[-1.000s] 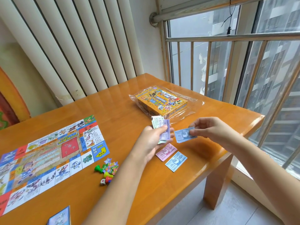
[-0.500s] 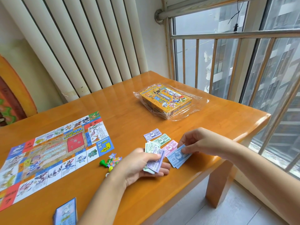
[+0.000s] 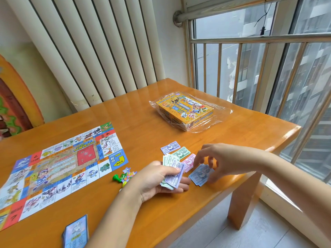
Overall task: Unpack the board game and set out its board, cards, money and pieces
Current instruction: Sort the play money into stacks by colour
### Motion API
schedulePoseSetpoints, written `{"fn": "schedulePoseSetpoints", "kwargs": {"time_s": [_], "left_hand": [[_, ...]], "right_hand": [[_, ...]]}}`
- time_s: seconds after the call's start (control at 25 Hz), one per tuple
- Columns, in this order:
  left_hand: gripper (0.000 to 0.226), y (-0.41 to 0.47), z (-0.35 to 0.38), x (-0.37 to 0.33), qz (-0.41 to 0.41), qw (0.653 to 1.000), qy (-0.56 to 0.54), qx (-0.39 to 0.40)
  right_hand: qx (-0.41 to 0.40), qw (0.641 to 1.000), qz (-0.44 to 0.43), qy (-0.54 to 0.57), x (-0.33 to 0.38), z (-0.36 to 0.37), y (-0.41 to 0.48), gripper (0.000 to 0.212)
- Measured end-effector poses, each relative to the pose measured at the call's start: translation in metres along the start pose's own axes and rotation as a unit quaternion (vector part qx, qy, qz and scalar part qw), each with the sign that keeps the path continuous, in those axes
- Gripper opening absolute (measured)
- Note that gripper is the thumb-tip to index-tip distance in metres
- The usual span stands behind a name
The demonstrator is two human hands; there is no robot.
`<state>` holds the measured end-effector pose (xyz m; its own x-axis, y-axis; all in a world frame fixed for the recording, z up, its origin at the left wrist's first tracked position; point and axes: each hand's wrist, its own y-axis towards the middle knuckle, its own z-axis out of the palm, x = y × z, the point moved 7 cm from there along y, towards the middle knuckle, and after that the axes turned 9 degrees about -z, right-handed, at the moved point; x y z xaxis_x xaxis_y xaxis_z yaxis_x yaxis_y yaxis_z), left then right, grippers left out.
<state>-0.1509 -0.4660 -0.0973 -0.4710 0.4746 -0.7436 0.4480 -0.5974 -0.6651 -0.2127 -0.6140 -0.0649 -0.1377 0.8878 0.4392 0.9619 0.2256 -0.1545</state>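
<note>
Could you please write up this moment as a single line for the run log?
step: sorting money | left hand: holds wad of notes | right hand: over blue notes, holds nothing | board: flat on table

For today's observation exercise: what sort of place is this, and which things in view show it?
Probably a flat high in a city block: a wooden table beside a barred window facing tower blocks, with a white radiator behind.
</note>
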Motion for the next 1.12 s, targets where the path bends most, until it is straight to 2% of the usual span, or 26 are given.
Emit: {"fn": "schedulePoseSetpoints", "kwargs": {"time_s": [0.2,0.44,0.64,1.12], "left_hand": [[0.034,0.002,-0.001,0.0,0.001,1.0,-0.001,0.001],[0.032,0.004,0.002,-0.002,0.004,1.0,0.003,0.007],[0.026,0.002,0.001,-0.002,0.006,1.0,0.008,0.007],[0.029,0.0,0.002,0.002,-0.008,1.0,0.003,0.02]], "right_hand": [[0.056,0.995,-0.013,-0.075,0.008,0.002,0.005,0.049],[0.056,0.992,-0.031,-0.109,0.013,0.003,0.017,0.039],[0.057,0.993,-0.037,-0.098,0.014,0.005,0.02,0.04],[0.035,0.996,-0.048,-0.073,0.01,0.004,0.021,0.04]]}}
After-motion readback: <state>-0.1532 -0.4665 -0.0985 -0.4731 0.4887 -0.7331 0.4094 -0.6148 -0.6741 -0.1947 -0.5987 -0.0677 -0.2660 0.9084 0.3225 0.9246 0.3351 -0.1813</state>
